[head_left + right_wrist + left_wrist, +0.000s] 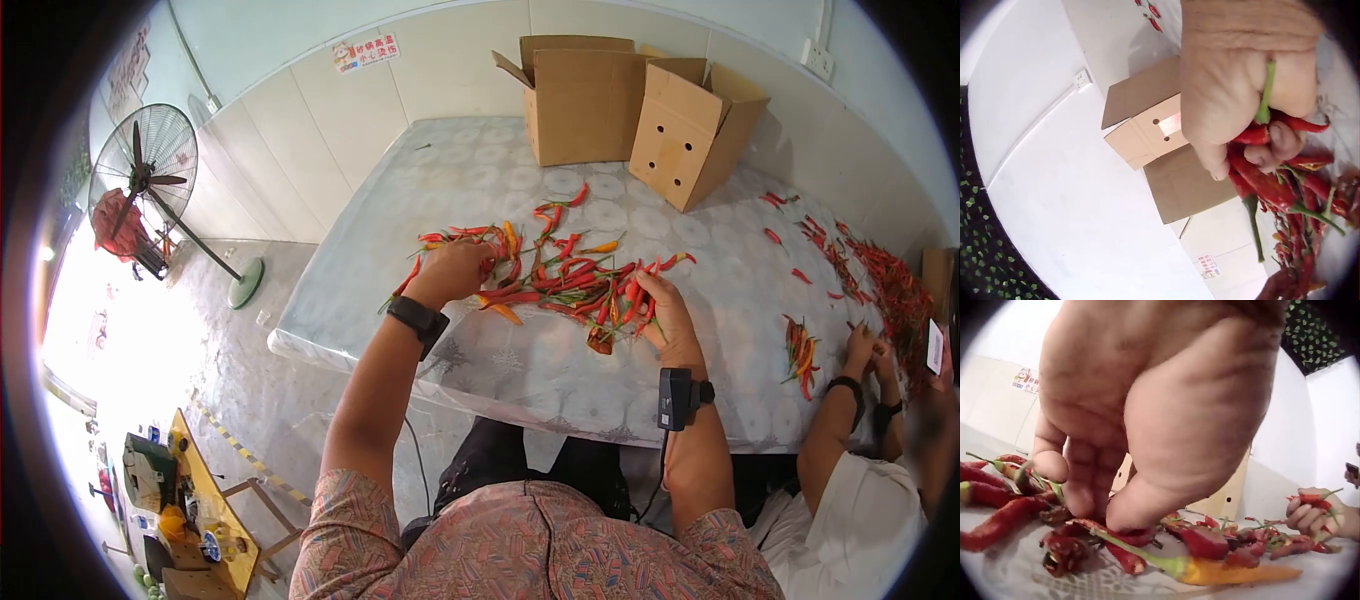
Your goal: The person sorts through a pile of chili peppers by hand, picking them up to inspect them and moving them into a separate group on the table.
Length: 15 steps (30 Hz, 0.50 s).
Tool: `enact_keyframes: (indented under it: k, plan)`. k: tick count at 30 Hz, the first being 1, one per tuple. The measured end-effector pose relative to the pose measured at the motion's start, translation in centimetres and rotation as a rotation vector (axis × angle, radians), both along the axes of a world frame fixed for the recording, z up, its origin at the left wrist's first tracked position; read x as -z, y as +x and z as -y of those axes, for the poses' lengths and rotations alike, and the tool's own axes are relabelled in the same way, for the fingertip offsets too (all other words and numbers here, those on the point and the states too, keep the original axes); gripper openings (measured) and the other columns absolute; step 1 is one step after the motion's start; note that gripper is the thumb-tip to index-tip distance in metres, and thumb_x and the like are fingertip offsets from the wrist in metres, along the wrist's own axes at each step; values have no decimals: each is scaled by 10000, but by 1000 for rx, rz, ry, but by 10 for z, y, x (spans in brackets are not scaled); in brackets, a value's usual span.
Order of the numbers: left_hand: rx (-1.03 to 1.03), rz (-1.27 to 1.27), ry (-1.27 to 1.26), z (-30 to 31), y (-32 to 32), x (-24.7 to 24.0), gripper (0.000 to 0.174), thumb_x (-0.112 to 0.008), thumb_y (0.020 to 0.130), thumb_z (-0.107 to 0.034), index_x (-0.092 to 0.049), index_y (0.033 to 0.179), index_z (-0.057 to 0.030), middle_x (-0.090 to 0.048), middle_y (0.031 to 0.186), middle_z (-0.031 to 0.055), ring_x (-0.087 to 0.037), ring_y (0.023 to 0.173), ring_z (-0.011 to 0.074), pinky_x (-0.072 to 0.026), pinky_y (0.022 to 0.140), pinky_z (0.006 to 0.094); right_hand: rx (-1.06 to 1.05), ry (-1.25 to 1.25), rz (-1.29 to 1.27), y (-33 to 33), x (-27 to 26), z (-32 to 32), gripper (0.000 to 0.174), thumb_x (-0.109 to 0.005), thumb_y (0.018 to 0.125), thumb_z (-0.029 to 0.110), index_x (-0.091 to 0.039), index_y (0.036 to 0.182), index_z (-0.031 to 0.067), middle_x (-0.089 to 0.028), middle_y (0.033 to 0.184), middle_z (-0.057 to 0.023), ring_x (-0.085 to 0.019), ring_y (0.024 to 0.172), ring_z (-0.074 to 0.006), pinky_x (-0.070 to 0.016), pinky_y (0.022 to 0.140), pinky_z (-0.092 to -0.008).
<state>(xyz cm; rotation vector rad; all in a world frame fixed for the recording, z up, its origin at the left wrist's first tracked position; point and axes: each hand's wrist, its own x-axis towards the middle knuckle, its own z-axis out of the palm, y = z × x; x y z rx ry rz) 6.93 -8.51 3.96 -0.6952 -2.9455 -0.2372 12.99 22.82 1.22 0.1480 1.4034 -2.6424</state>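
A: Start at the left. What is off the table?

B: A standing fan, on the floor beyond the table's left edge.

A: And the left hand?

B: The left hand is down on the left end of the chili pile. The pile lies mid-table, nearer the front edge than the far one. In the wrist view the fingers are curled down and the thumb tip and fingertips close on a red chili. An orange chili with a green stem lies just beside it, untouched.

A: The right hand?

B: The right hand is at the right end of the same pile. The fist is closed round a bunch of red chilies, with green stems sticking out between the fingers and tips hanging below the palm.

A: Beyond the pile?

B: Two open cardboard boxes stand at the far edge. The larger box is upright and the smaller box leans against it, tilted.

A: Further right?

B: A small bundle of chilies lies near the front right corner. Just beside it are a second person's hands; I cannot tell how they grip. A long heap of chilies runs along the right edge.
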Motion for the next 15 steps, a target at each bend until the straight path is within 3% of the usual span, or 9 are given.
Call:
enact_keyframes:
  k: [7,13,15]
  plan:
    - [-81,148,14,12,-6,1,187,-594,715,-80,-593,902,-96,-603,943,137,-599,899,320,-479,712,420,12,7,-8,-1,3,-1,151,-600,858,198,-573,774,75,-513,580,12,-399,430,-58,-311,391,-206]
    - [-149,39,-73,12,4,-8,200,-595,709,-69,-598,905,-105,-590,968,117,-604,895,299,-482,705,415,5,-3,-18,-1,3,-2,153,-605,855,201,-582,769,77,-537,585,5,-414,428,-59,-313,389,-207]
    - [-98,-35,5,15,2,-2,187,-587,726,-73,-612,906,-119,-586,990,101,-604,891,293,-488,707,408,1,10,-25,-1,2,-1,155,-606,854,202,-585,767,75,-549,592,1,-421,426,-59,-315,388,-206]
